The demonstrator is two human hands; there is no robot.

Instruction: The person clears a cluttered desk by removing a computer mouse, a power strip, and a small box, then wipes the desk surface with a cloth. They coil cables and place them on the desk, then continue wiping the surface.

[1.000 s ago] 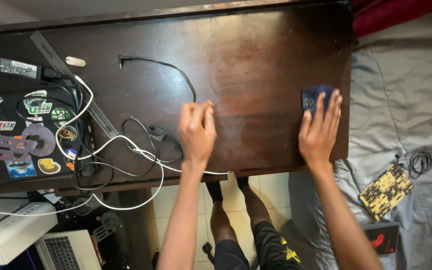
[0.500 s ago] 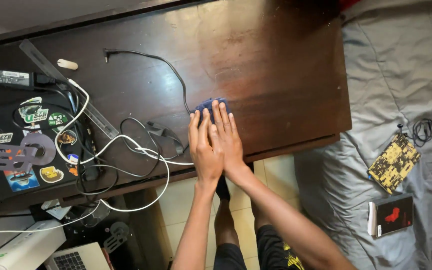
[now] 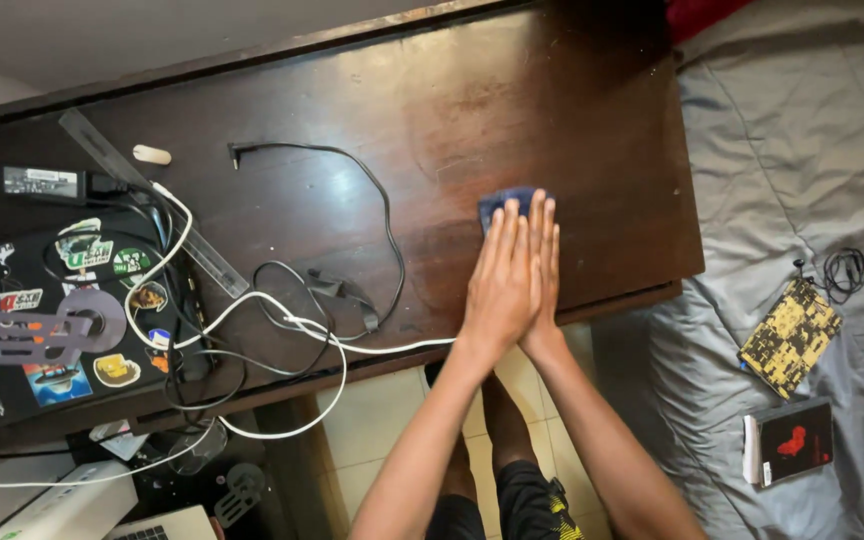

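While both hands sit stacked at the table (image 3: 572,120) centre, here's what I read. Left hand (image 3: 497,285) lies over the right hand (image 3: 544,270), palms down, fingers (image 3: 512,235) straight and together, pressing flat rather than curled around anything. Under the fingertips is a blue cloth (image 3: 504,200); only its far edge shows, at 12 o'clock of the hands. Right hand looks to be the one on the cloth, though I can't tell exactly how it's held because the left covers it.

Progress, as a judgement: the wood at 12 to 2 o'clock of the hands shows a paler, streaky sheen, so that patch looks wiped. The strip at 3 o'clock toward the table edge reads darker and even; can't tell whether it's been gone over.

Left half isn't reachable for wiping as it stands. At 9 o'clock of the hands there's a black cable (image 3: 352,165) looping across, a white cable (image 3: 282,310) tangled through it and running off the near edge, a grey ruler (image 3: 152,205) lying diagonal, a power adapter (image 3: 44,182) and a sticker-covered laptop (image 3: 47,320) at the far left. That side looks not yet done.

Bed (image 3: 802,150) at 3 o'clock, with a yellow patterned pouch (image 3: 790,335) and a dark book (image 3: 792,440) on it, well apart from the table.
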